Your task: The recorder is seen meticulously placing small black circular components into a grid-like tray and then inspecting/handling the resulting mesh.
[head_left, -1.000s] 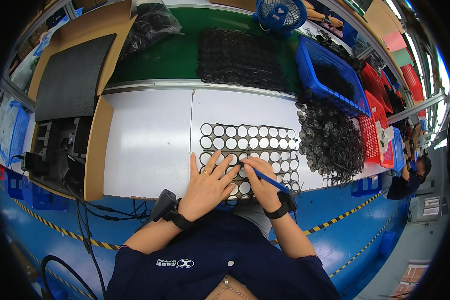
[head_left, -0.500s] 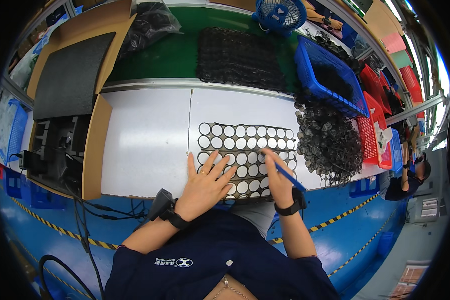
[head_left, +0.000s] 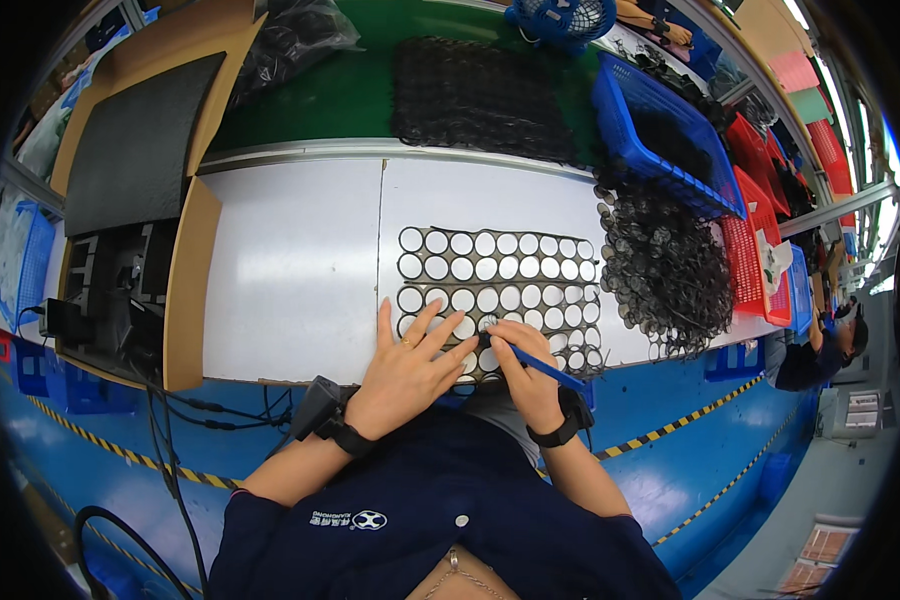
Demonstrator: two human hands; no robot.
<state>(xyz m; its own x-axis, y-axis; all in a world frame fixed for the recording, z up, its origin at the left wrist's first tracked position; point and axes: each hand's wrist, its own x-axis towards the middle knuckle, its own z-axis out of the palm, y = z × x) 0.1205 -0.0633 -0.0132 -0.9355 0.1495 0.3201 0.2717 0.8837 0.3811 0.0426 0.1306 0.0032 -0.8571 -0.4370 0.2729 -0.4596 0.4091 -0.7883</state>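
A row-patterned sheet of white discs ringed in black (head_left: 510, 268) lies on the white tabletop in front of me. My left hand (head_left: 407, 375) rests palm down on its near left part, fingers spread, holding nothing. In my right hand (head_left: 530, 385) is a slim blue pen-shaped tool (head_left: 555, 372), its dark tip over a disc in the lower rows, close to my left fingertips. The tool's exact kind cannot be made out. My hands cover some of the nearest discs.
A heap of black ringed pieces (head_left: 660, 270) lies right of the sheet, below a blue basket (head_left: 650, 150) and red baskets (head_left: 755, 250). Black strips (head_left: 480, 100) lie on the green surface beyond. A cardboard box (head_left: 195, 290) stands left. Another person (head_left: 820, 345) is far right.
My right hand has moved left and nearer to me with the blue tool, toward my left fingertips. My left hand stays spread on the sheet. The whole view has shifted slightly.
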